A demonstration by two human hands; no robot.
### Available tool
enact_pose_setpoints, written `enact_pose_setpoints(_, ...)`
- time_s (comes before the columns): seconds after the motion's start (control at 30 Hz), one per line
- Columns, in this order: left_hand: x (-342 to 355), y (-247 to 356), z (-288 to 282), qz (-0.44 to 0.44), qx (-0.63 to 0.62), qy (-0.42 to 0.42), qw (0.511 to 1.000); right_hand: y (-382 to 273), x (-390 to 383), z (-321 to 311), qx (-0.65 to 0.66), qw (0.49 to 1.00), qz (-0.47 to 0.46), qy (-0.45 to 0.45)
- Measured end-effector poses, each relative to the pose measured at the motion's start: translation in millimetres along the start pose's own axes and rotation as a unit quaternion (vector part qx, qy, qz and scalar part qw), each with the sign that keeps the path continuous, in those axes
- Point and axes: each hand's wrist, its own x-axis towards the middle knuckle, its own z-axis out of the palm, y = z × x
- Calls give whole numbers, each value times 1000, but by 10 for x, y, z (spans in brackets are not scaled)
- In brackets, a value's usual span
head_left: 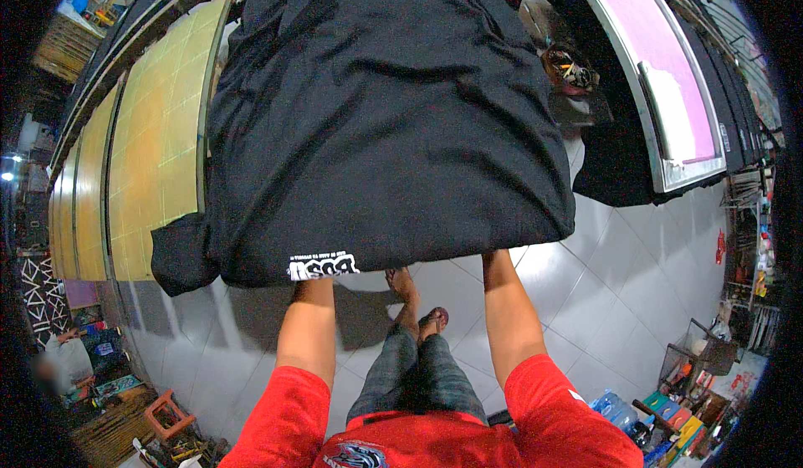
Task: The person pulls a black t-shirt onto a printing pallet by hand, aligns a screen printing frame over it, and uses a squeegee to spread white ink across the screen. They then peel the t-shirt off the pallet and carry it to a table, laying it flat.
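Observation:
A black T-shirt (393, 133) is spread in front of me, its cloth creased across the middle and a small white print (324, 266) near its near edge. A sleeve (182, 255) hangs out at its left side. My left forearm (308, 326) goes in under the near edge, just beside the print. Farther right, my right forearm (512, 317) reaches under the same edge. Cloth covers both hands, so their fingers do not show and I cannot see what they grip.
Yellowish boards (163, 125) line the rack at left. To the right, a metal-framed screen (669, 75) with a pink and white surface and a squeegee-like bar lies over black cloth. An orange stool (169, 415) and a seated person (69, 359) are at lower left. Bottles (615, 409) stand lower right.

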Motion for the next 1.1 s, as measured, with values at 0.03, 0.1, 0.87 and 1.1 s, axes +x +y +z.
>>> enact_pose_setpoints(0.03,-4,12,-10,-4,3,1,1000,21,28,18,-5,1000,-6,0)
enact_pose_setpoints(0.1,-89,34,-40,-13,16,7,1000,82,1,-23,-26,999,-20,2)
enact_pose_setpoints(0.87,-2992,234,1864,-52,61,184,980,-1200,-3063,639,-55,989,99,94)
enact_pose_setpoints(1.1,-3343,522,2381,79,142,175,971,-1696,-3464,984,-82,996,-14,-8)
